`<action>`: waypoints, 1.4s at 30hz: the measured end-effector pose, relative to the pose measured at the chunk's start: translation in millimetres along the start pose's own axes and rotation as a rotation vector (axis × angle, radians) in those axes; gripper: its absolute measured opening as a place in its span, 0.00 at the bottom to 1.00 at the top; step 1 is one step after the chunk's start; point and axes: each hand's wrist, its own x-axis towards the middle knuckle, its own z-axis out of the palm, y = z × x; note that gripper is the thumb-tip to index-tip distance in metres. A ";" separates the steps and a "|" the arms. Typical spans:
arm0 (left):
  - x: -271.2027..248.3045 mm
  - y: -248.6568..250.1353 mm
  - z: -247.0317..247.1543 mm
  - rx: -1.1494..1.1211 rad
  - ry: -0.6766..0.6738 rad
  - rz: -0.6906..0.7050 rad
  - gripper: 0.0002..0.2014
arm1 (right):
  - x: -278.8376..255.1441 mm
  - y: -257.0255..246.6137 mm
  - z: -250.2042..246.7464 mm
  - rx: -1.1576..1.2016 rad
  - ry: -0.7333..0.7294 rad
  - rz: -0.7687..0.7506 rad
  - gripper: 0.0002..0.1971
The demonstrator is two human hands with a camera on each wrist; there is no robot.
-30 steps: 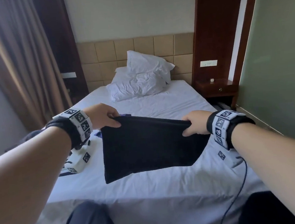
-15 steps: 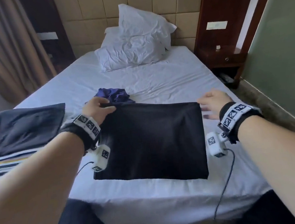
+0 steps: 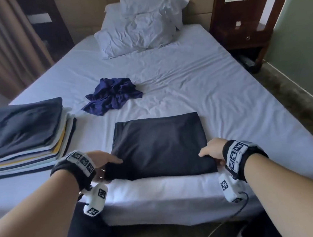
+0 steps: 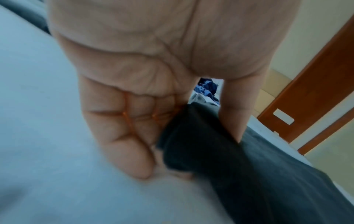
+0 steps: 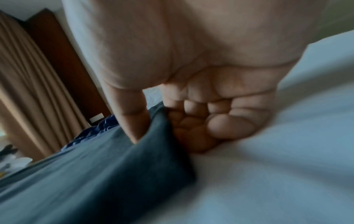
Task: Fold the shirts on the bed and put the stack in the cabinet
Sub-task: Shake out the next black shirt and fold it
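Under the black shirt [image 3: 159, 146], fingers hidden; left hand [image 3: 101, 160], right hand [image 3: 213, 150] pinching its near corners

Shirts laid out on the bed

A folded shirt [image 3: 159, 146] lies at the near edge of the bed [image 3: 215, 87], with the left hand [image 3: 101, 160] on its near left corner and the right hand [image 3: 213, 149] on its near right corner. A stack of folded shirts [image 3: 24, 138] sits at the bed's left edge. Behind the folded shirt, toward the middle, lies a crumpled shirt [image 3: 112, 95]. Pillows [image 3: 141, 26] are piled at the far edge, and a nightstand [image 3: 238, 27] stands beside the bed's far right corner.
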 end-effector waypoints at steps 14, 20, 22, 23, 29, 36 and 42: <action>-72.9 43.8 -80.8 -0.958 -0.082 0.550 0.20 | -68.3 -123.7 -20.0 1.342 -0.027 -0.072 0.06; -123.7 38.5 -166.9 -0.994 -0.076 0.769 0.08 | -112.8 -200.0 8.0 1.649 -0.217 -0.280 0.05; -141.6 29.2 -204.2 -1.013 -0.029 0.782 0.09 | -130.9 -229.9 23.5 1.689 -0.249 -0.334 0.05; -149.9 23.2 -221.5 -1.023 -0.010 0.784 0.08 | -140.1 -244.9 32.0 1.711 -0.267 -0.357 0.06; -162.7 -22.7 -313.1 -1.132 0.109 0.812 0.06 | -160.5 -337.3 90.1 1.695 -0.353 -0.403 0.07; -128.0 -21.9 -404.4 -1.283 0.096 0.891 0.04 | -137.4 -447.0 127.0 1.559 -0.284 -0.396 0.09; -125.4 -20.8 -456.2 -1.324 0.070 1.042 0.16 | -116.6 -527.6 145.2 1.488 -0.179 -0.469 0.05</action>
